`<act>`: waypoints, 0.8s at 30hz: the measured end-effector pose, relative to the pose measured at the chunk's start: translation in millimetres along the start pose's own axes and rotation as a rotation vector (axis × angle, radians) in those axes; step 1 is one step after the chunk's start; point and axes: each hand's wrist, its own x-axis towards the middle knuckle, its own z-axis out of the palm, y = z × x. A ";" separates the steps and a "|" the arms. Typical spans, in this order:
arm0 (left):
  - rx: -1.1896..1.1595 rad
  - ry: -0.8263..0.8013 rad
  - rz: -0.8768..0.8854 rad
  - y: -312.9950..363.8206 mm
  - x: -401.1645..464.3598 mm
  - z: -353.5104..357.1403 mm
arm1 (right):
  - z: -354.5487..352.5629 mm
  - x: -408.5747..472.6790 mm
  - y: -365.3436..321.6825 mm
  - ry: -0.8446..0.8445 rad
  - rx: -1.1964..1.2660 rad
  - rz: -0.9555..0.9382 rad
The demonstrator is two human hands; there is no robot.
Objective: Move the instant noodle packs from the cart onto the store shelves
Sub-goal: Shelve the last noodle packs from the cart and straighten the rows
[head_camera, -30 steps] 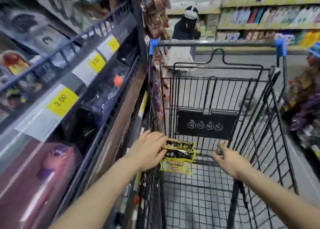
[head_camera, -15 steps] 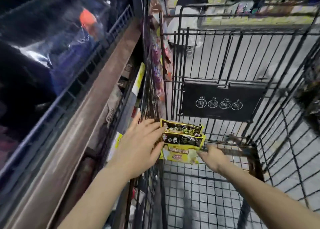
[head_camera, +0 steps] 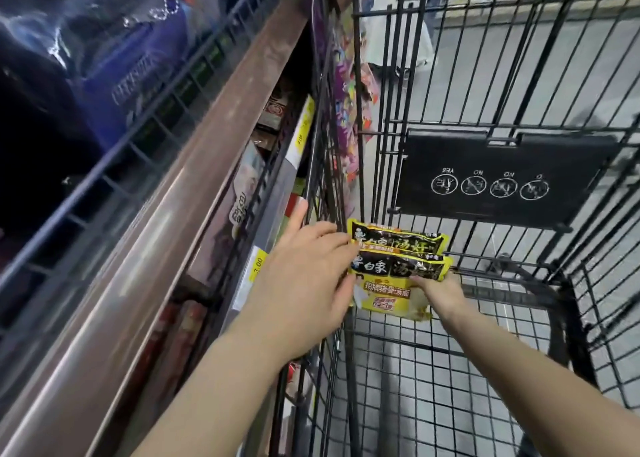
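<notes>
A: Head view. Report the position of the task items.

B: Two instant noodle packs [head_camera: 398,259], yellow and black, are stacked with the upper one offset behind the lower. They are inside the cart [head_camera: 450,370], raised above the wire floor, close to its left wall.

A: Left hand condition?

B: The left hand [head_camera: 304,283] is on the left edge of the packs. Its fingers are extended and lie against the wrappers; the thumb points up beside the cart wall. Whether it grips cannot be told.

A: Right hand condition?

B: The right hand [head_camera: 440,294] grasps the lower right part of the front pack, fingers curled onto it.

A: Surroundings?

B: The store shelves [head_camera: 145,249] run along the left, just beside the cart, with a yellow price tag [head_camera: 258,266] reading 3.00. A black safety placard [head_camera: 498,176] hangs on the cart's far panel.
</notes>
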 end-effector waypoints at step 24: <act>0.375 -0.206 -0.048 9.2 6.3 1.7 | -84.9 -57.0 -38.7 0.243 -0.202 -0.231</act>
